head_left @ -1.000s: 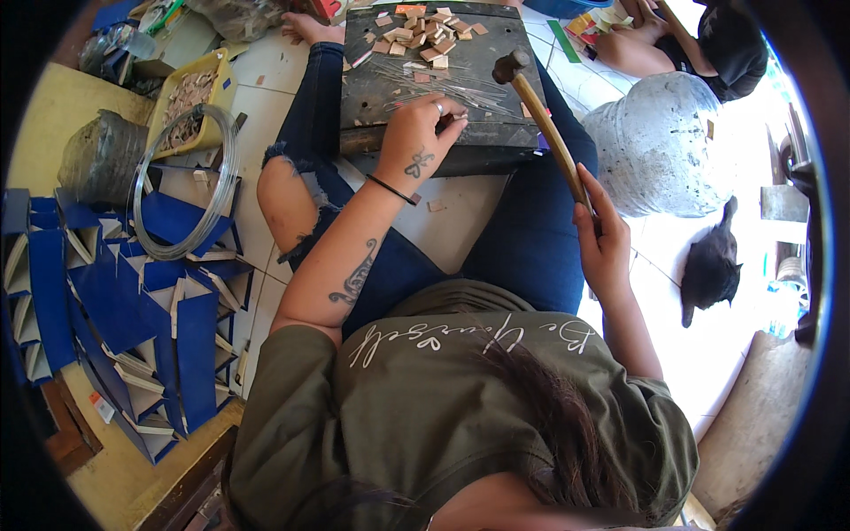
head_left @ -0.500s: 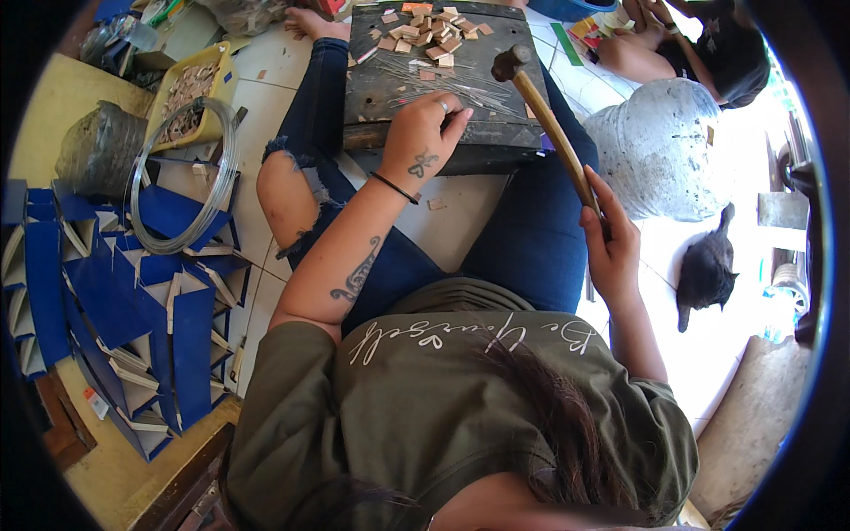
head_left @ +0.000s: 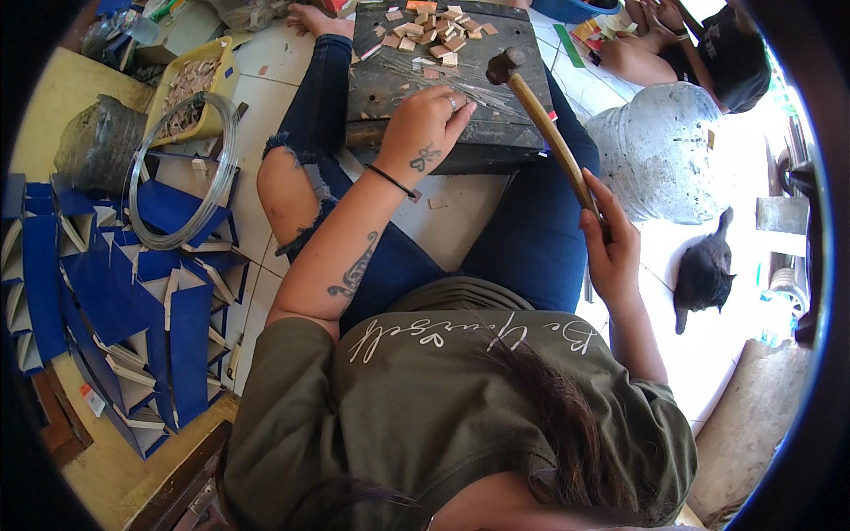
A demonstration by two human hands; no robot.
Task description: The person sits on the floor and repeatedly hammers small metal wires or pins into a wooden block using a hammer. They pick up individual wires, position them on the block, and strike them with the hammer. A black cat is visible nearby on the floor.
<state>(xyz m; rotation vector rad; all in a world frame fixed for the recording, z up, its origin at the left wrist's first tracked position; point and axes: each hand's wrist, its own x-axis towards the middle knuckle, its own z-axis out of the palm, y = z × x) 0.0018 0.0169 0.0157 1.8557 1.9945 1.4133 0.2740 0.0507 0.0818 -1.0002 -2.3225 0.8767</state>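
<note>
My left hand (head_left: pixel 423 133) rests on a dark wooden work board (head_left: pixel 390 80) across my lap, fingertips pinched on a thin wire pin among silver wire strands. My right hand (head_left: pixel 609 246) grips the lower end of a wooden-handled hammer (head_left: pixel 549 133). The hammer's metal head (head_left: pixel 503 64) sits just above the board, to the right of my left fingers. Several small tan wooden blocks (head_left: pixel 432 31) lie piled at the board's far end.
Blue folded cardboard pieces (head_left: pixel 106 292) are stacked at my left, with a wire coil (head_left: pixel 181 168) and a yellow tray of small bits (head_left: pixel 190 88) beyond. A grey rounded stone-like lump (head_left: pixel 660 150) and a black cat (head_left: pixel 704 270) lie to my right. Another person (head_left: pixel 699 53) sits far right.
Almost nothing has changed. The hammer head stays over the board and my left hand keeps its pinch; only the view has shifted slightly.
</note>
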